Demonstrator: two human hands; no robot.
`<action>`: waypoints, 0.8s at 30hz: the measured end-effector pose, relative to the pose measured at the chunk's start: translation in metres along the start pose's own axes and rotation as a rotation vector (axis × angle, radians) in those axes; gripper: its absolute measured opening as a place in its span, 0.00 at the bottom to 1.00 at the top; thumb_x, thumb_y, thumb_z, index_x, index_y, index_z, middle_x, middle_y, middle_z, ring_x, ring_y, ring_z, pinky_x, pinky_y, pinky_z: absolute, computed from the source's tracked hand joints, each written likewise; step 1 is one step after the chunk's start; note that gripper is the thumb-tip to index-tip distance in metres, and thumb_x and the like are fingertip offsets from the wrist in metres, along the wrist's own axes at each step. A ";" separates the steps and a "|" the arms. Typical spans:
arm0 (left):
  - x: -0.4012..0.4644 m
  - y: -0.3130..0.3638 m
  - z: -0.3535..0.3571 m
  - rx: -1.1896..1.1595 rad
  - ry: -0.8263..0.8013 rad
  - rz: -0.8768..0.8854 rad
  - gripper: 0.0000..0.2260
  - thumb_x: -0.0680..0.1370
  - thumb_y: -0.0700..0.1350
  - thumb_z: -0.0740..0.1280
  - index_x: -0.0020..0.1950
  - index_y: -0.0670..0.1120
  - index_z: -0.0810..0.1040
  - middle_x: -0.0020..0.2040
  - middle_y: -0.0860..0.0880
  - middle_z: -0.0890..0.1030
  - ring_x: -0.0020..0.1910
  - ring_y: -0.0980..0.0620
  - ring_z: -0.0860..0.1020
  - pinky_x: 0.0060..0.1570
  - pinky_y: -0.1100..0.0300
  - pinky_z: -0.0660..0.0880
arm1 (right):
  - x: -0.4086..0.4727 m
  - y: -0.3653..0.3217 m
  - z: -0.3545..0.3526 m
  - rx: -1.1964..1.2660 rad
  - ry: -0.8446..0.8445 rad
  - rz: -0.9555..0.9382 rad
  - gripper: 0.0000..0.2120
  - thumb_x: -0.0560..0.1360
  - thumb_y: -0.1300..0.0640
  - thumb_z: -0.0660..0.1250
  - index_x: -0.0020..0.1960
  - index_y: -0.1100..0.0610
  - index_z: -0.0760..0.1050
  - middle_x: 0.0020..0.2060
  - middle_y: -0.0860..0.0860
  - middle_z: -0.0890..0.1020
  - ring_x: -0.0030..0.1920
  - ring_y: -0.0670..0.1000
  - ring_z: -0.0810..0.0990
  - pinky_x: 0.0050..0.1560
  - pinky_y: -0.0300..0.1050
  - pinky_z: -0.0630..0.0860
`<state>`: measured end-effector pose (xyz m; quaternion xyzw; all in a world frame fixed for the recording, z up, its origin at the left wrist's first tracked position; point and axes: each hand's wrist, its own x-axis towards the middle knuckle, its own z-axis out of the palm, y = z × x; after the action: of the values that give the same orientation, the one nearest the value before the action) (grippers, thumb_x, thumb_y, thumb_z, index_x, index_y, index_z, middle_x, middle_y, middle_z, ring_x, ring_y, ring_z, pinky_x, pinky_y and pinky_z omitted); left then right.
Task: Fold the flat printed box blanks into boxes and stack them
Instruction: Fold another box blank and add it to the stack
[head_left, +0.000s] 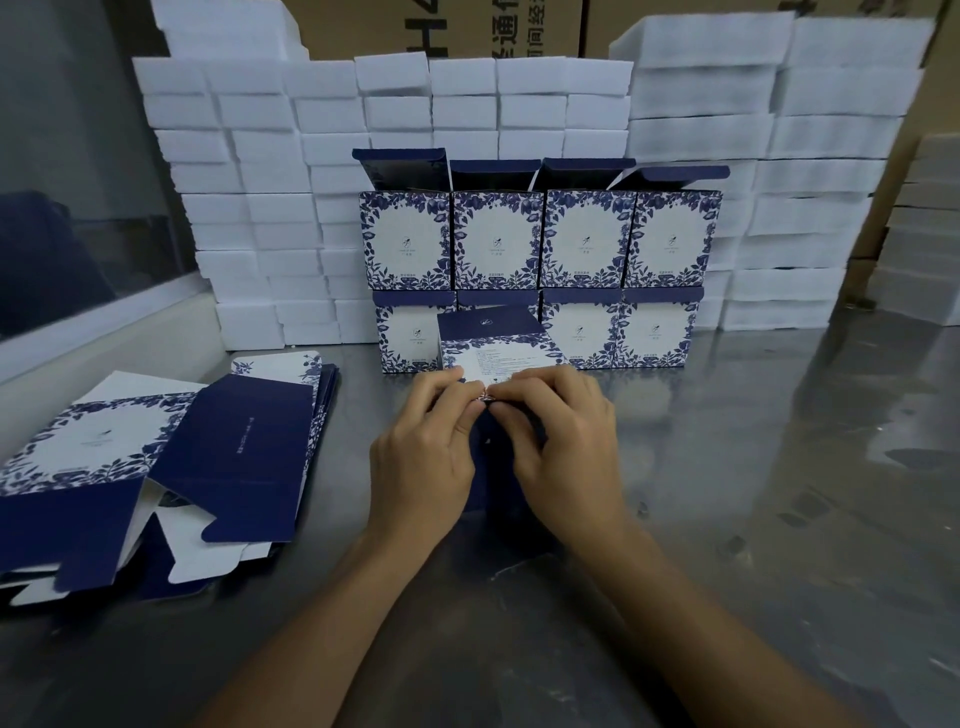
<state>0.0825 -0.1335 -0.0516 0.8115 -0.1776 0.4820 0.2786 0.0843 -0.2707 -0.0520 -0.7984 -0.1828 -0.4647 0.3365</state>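
Both hands meet at centre: left hand (426, 457) and right hand (563, 447) curl their fingers (457, 410) round one half-folded box (493, 348), pinching its flap. Eight folded boxes (540, 239) stand at 12 o'clock, two rows of four. Flat blanks (156, 467) pile at 9 o'clock. White foam blocks (270, 208) wall the steel counter (779, 493), bare at 3 o'clock.

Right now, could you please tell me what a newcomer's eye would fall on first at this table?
First, the two rows of folded blue-and-white boxes stacked at the back centre, against a wall of white foam blocks. Next, the left hand and right hand, together pinching a flap of the half-folded box in front of them. The flat blanks lie piled at the left on the metal table.
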 end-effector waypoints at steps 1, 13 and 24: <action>0.000 -0.001 -0.001 -0.017 0.001 -0.007 0.16 0.81 0.49 0.59 0.53 0.42 0.82 0.55 0.46 0.80 0.47 0.45 0.81 0.35 0.48 0.79 | -0.001 0.003 -0.001 0.025 0.020 -0.001 0.05 0.77 0.58 0.69 0.51 0.56 0.83 0.48 0.51 0.80 0.50 0.54 0.77 0.51 0.54 0.74; 0.001 -0.001 0.001 -0.091 -0.008 -0.067 0.10 0.80 0.44 0.63 0.53 0.42 0.83 0.56 0.47 0.81 0.50 0.46 0.81 0.39 0.47 0.79 | 0.006 0.011 -0.009 0.115 0.050 0.065 0.02 0.75 0.63 0.73 0.45 0.63 0.83 0.44 0.54 0.78 0.47 0.57 0.77 0.47 0.44 0.73; 0.002 -0.005 0.002 -0.149 0.013 -0.100 0.10 0.80 0.43 0.63 0.52 0.42 0.83 0.55 0.48 0.80 0.50 0.53 0.78 0.42 0.48 0.79 | 0.008 0.022 -0.020 0.206 0.056 0.159 0.04 0.73 0.64 0.75 0.48 0.63 0.86 0.49 0.55 0.83 0.49 0.52 0.82 0.52 0.44 0.79</action>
<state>0.0870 -0.1310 -0.0519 0.7934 -0.1705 0.4581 0.3627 0.0890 -0.2999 -0.0467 -0.7584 -0.1561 -0.4372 0.4576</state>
